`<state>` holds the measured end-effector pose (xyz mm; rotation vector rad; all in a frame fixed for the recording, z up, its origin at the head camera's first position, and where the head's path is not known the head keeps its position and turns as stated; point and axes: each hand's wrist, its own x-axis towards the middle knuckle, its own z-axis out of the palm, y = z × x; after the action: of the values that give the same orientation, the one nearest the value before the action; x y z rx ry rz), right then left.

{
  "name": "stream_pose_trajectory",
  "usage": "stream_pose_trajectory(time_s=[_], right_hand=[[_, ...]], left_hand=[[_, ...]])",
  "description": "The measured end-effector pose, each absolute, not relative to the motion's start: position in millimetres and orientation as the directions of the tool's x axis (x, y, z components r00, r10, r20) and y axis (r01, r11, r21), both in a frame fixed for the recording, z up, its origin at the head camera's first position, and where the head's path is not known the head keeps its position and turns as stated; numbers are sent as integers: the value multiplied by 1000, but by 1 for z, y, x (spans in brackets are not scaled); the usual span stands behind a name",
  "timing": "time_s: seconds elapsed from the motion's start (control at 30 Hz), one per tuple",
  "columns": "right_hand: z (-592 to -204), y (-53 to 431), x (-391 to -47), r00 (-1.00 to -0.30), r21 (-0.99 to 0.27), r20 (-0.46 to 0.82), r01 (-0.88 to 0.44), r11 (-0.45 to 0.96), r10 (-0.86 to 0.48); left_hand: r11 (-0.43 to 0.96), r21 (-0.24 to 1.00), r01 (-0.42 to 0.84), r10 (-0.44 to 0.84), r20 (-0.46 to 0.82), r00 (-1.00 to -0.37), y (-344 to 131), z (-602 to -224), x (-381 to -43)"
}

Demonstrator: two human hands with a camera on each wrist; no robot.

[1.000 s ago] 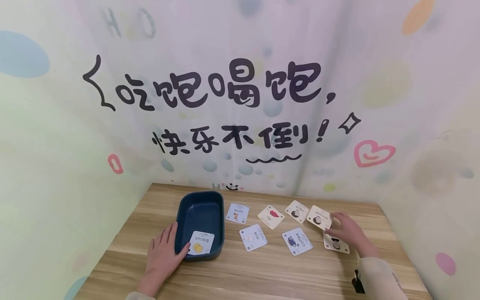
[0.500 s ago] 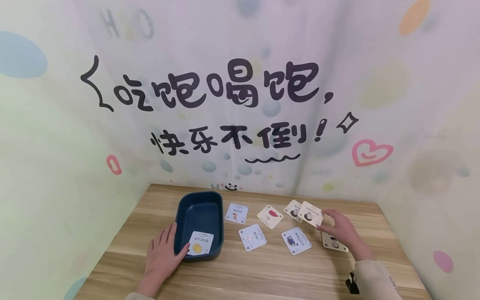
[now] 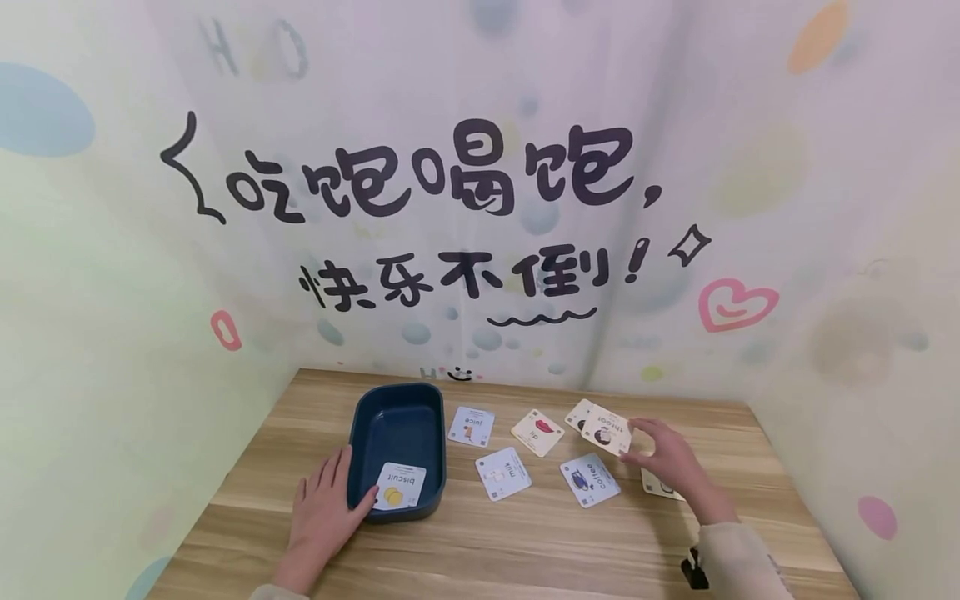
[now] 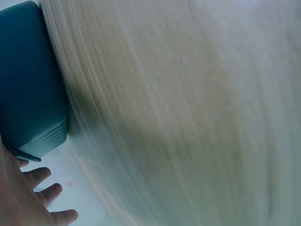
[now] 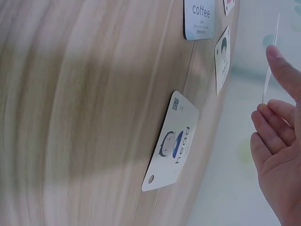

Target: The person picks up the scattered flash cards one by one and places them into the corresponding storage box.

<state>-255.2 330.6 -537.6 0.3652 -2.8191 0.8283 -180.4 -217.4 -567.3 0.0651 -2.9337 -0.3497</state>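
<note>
Between thumb and fingertips, my right hand (image 3: 667,467) pinches the cream "throat" card (image 3: 609,427). In the right wrist view this card is edge-on and raised off the table. In the head view it overlaps the "neck" card (image 3: 577,411). The "head" card (image 5: 174,146) lies flat below the right hand, partly hidden by it in the head view. My left hand (image 3: 321,508) rests against the left side of the dark blue tray (image 3: 397,425), fingers extended and thumb at the near left corner. A "biscuit" card (image 3: 400,485) lies in the tray's near end.
Flat on the wooden table (image 3: 510,550) lie a "juice" card (image 3: 472,426), a "milk" card (image 3: 503,473), a "lip" card (image 3: 537,432) and a "coffee" card (image 3: 590,480). A printed curtain (image 3: 465,350) hangs behind the table. Something black (image 3: 693,568) is by the right sleeve.
My right hand has carried the "throat" card leftward, from beside the "neck" card to over it. The left hand and tray stay in place.
</note>
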Motion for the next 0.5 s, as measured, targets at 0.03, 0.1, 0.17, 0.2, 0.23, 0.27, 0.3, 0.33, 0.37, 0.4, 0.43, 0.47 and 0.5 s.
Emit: stream_pose_trajectory(time_s=[0.03,0.1,0.17,0.2,0.23,0.27,0.3,0.33,0.37,0.4,0.43,0.47,0.5], right_hand=[[-538,330,-255,-952,-508,242,-287,812,-185],[-537,328,-255,-951,-511,245,-294,808,-190],[-538,326,-254,-950,-512,248,-297,806,-192],[-538,325,-254,-948,-509,251,-303,806,-197],[-539,325,-254,-947,-509,250,-304,805,-199],[-539,324,-254,-948,-509,248,-305,805,-202],[-540,324,-254,-947,-508,247,-305,805,-203],[-540,323,-254,-948,-509,245,-305,805,-204],[-540,322,-254,-948,-510,243,-305,805,-205],[-540,322,-254,-947,-509,243,-307,804,-208],[-540,321,-253,-948,-513,241,-305,802,-206],[-540,320,-253,-948,-513,242,-305,802,-206],[-540,319,-253,-948,-514,243,-306,801,-206]], left_hand=[[971,237,-22,-66,178,-982,-217,-567,-180],[971,238,-23,-67,176,-982,-217,-567,-181],[971,239,-23,-67,176,-982,-217,-567,-181],[971,239,-23,-67,176,-982,-217,-567,-180],[971,240,-22,-66,177,-982,-217,-566,-180],[971,240,-22,-66,176,-982,-217,-566,-180],[971,239,-22,-66,176,-982,-217,-566,-180],[971,238,-23,-66,175,-982,-217,-566,-180],[971,238,-23,-66,175,-982,-217,-565,-180],[971,238,-24,-67,174,-982,-217,-565,-179],[971,238,-24,-67,174,-982,-217,-565,-179],[971,237,-24,-67,174,-982,-217,-565,-179],[971,237,-24,-67,174,-983,-217,-565,-180]])
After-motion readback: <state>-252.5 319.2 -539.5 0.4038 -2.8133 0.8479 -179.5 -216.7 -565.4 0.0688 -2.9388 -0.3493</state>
